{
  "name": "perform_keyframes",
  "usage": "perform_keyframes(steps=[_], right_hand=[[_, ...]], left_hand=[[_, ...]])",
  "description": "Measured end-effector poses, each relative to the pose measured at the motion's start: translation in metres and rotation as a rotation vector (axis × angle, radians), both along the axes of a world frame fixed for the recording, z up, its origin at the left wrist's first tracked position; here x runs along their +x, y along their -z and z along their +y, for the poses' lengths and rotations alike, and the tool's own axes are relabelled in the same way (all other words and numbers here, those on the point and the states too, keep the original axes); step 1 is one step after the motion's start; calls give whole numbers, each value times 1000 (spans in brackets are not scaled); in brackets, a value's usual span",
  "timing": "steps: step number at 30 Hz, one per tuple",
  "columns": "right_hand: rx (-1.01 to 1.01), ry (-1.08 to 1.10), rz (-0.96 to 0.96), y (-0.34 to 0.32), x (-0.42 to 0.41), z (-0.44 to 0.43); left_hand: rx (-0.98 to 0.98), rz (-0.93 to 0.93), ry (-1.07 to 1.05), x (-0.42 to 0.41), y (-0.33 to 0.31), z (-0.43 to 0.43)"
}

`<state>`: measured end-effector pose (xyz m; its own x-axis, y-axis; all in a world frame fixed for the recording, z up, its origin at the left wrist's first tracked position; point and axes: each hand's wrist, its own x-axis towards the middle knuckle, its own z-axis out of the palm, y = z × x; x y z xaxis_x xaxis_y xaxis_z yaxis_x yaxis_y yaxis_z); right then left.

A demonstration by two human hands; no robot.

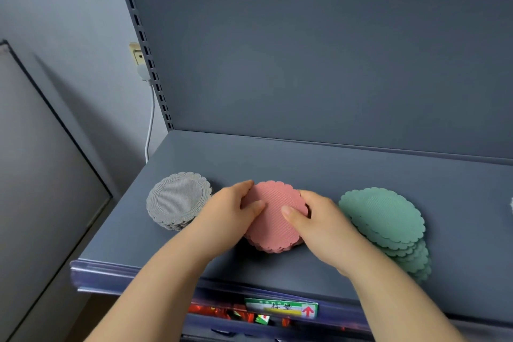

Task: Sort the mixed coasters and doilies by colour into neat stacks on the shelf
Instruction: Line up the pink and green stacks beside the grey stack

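here, pink stack (273,230) flat, face-up; left hand (230,208), right hand (319,219), grip curled round it

On the grey shelf (305,164), the left hand (230,208) and right hand (319,219) grip the pink stack (273,219) at its 9 and 3 o'clock edges, thumbs pressed on top. The grey stack (177,200) sits at 9 o'clock of it, fairly even. The green stack (385,216) lies at 3 o'clock, fanned out towards 5 o'clock. A price label (281,308) hangs at 6 o'clock.
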<state>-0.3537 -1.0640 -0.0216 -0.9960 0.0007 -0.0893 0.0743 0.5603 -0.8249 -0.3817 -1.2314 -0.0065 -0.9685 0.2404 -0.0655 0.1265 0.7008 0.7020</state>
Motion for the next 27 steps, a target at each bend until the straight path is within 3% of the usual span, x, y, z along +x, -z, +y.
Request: perform_keyframes(steps=[12,16,23,27], right_hand=[[251,112,25,-5,-1,-5],[455,112,15,-9,-3,-5],[367,206,88,-13,3,-10],[349,279,210,-23,6,23]], left_hand=[[-182,75,33,-10,0,6],[-308,103,84,-14,-3,7],[-434,336,221,-12,-3,17],[-495,343,272,-13,-3,28]])
